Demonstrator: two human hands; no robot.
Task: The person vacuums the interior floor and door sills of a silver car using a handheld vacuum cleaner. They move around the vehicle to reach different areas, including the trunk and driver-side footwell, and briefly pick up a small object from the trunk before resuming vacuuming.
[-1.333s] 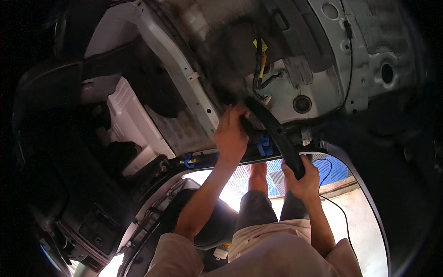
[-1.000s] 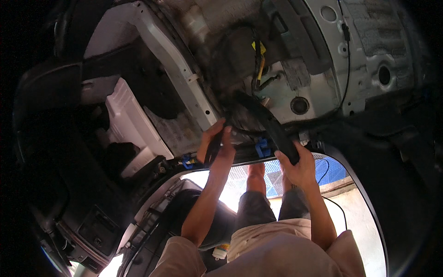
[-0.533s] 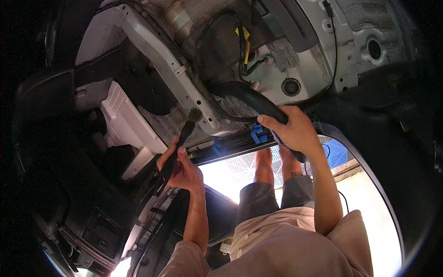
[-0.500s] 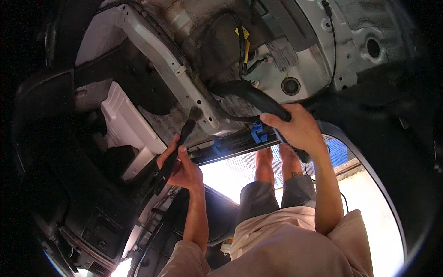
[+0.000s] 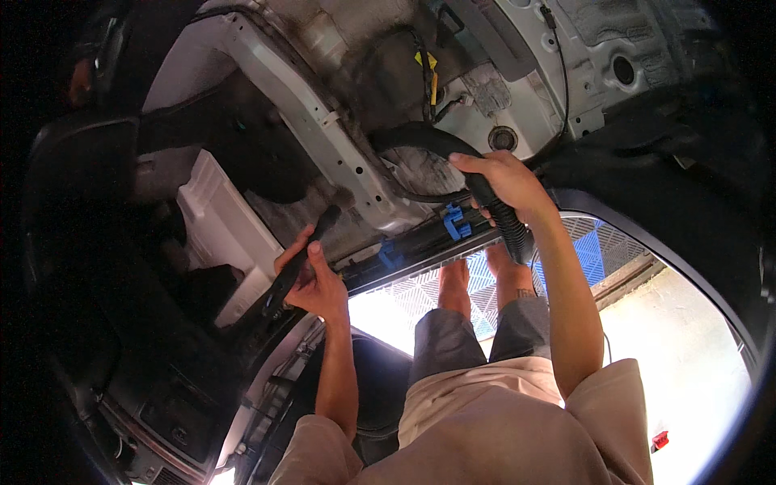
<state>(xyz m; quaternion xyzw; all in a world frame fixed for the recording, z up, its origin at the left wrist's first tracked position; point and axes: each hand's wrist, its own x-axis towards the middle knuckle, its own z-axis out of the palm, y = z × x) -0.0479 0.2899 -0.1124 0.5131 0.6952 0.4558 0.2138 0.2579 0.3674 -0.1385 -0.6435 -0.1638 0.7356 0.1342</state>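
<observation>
My left hand is closed around the black handle of a brush. The brush's dark bristles point up beside the lower end of a bare metal beam in a car's stripped interior. On the right, my right hand grips a thick black hose, probably a vacuum hose. Its ribbed section hangs below my fingers over the door sill. The hose's far part curves left to the floor pan behind the beam, and its mouth cannot be made out.
Blue clips sit along the sill. A pale plastic panel stands left of my left hand. Wiring with a yellow tag and a thin black cable lie farther in. Beneath the doorway is a blue and grey grid mat.
My right hand has risen a little with the hose, and its ribbed section now shows below the hand. The brush stays near the beam's end. The whole view has shifted slightly.
</observation>
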